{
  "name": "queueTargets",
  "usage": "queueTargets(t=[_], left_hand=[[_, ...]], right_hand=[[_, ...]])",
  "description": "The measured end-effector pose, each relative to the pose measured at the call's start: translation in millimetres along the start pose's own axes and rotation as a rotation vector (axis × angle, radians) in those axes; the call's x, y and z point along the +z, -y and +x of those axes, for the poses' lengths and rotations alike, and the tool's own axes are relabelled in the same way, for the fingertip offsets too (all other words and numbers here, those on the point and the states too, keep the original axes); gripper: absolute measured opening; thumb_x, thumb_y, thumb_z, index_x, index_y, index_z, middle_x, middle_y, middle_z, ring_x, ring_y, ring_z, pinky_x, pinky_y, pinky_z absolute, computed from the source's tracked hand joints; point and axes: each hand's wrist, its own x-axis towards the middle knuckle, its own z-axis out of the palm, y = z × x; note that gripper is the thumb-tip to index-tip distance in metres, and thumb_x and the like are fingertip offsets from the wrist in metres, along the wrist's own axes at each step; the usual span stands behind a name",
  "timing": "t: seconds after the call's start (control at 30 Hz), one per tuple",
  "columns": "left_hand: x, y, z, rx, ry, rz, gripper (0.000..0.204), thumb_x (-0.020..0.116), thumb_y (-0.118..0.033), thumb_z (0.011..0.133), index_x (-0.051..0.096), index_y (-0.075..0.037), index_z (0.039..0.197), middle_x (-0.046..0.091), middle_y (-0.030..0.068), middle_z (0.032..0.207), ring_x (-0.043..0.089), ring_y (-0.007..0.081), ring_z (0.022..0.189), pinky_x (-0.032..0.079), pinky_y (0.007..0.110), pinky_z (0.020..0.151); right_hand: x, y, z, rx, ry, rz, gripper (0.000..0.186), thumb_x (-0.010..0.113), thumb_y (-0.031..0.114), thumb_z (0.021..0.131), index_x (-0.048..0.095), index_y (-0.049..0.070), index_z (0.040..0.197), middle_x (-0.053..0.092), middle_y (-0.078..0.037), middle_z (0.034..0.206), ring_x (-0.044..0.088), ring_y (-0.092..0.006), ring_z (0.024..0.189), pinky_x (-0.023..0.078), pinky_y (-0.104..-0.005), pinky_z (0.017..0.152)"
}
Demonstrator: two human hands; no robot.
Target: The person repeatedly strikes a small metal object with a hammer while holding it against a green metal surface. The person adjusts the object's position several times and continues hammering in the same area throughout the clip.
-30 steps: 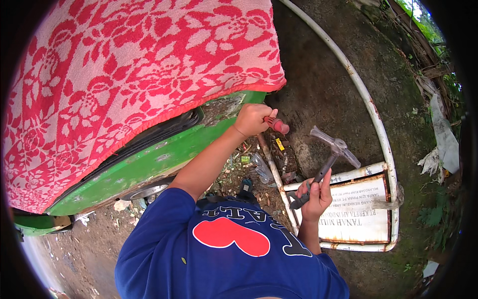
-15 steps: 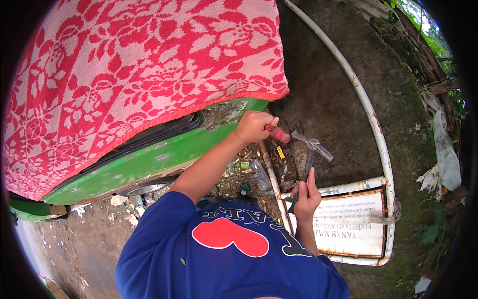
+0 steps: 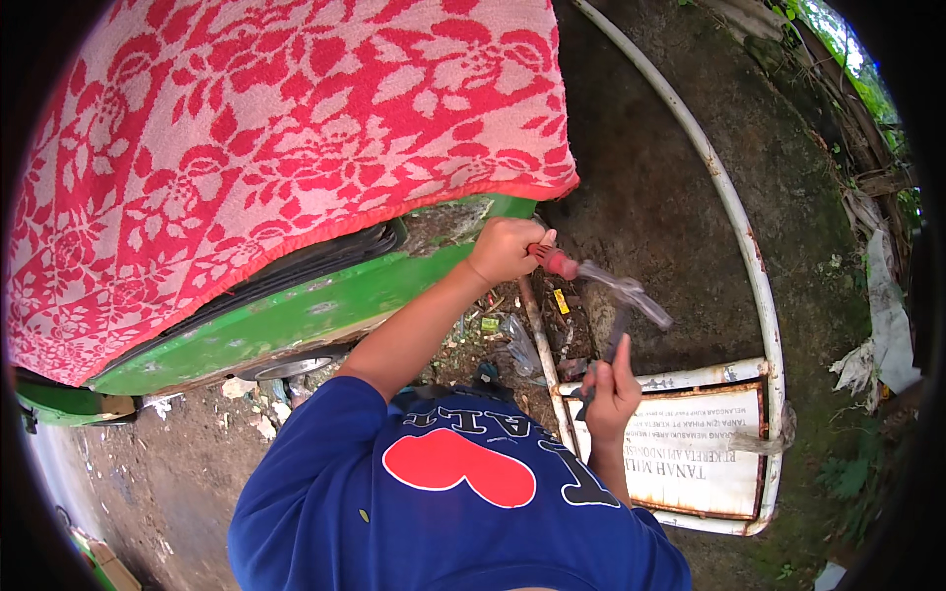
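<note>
My left hand point(image 3: 505, 250) is closed round a red-handled screwdriver point(image 3: 558, 262), its butt end pointing right. The blade is hidden behind my fist, against the corner of a green car body point(image 3: 340, 313). From the right, my right hand point(image 3: 611, 396) grips a hammer point(image 3: 621, 330) by its dark handle. The slightly blurred hammer head lies at the screwdriver's butt; whether they touch I cannot tell. A red and pink flowered blanket point(image 3: 325, 118) covers the top of the car body.
A rusty white pipe frame point(image 3: 727, 192) curves along the right, with a white sign panel point(image 3: 690, 443) near me. Litter and a small yellow packet point(image 3: 562, 301) lie on the dirt below my hands. Torn white cloth point(image 3: 890, 315) and plants stand at the far right edge.
The hammer head has shifted slightly right, and my right hand has moved a little with it. My left hand still holds the screwdriver in nearly the same place.
</note>
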Motion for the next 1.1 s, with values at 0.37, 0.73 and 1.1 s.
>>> queueTargets(t=[0.37, 0.73, 1.1], left_hand=[[-1, -2, -1, -0.061, 0.005, -0.005, 0.03, 0.066, -0.02, 0.09, 0.056, -0.007, 0.065, 0.055, 0.0099, 0.061, 0.058, 0.032, 0.058, 0.045, 0.042, 0.054], [-2, -5, -5, 0.041, 0.064, -0.01, 0.033, 0.066, -0.019, 0.09, 0.054, -0.006, 0.062, 0.055, 0.0104, 0.06, 0.057, 0.0321, 0.057, 0.045, 0.042, 0.054], [-2, -6, -9, 0.13, -0.008, -0.052, 0.042, 0.068, -0.016, 0.089, 0.042, -0.006, 0.056, 0.044, 0.0101, 0.053, 0.048, 0.0303, 0.047, 0.038, 0.042, 0.047]], right_hand=[[2, -4, 3, 0.084, 0.084, -0.142, 0.048, 0.047, 0.003, 0.101, 0.039, -0.001, 0.148, 0.061, -0.009, 0.088, 0.053, -0.0095, 0.069, 0.049, -0.0276, 0.057], [9, -2, -14, -0.004, -0.086, 0.116, 0.053, 0.048, 0.006, 0.102, 0.033, 0.001, 0.152, 0.054, -0.008, 0.086, 0.054, -0.0136, 0.069, 0.051, -0.0295, 0.057], [11, 4, -23, 0.043, -0.161, 0.16, 0.052, 0.05, 0.007, 0.102, 0.034, 0.001, 0.151, 0.052, -0.003, 0.086, 0.051, -0.0108, 0.068, 0.05, -0.0285, 0.058]])
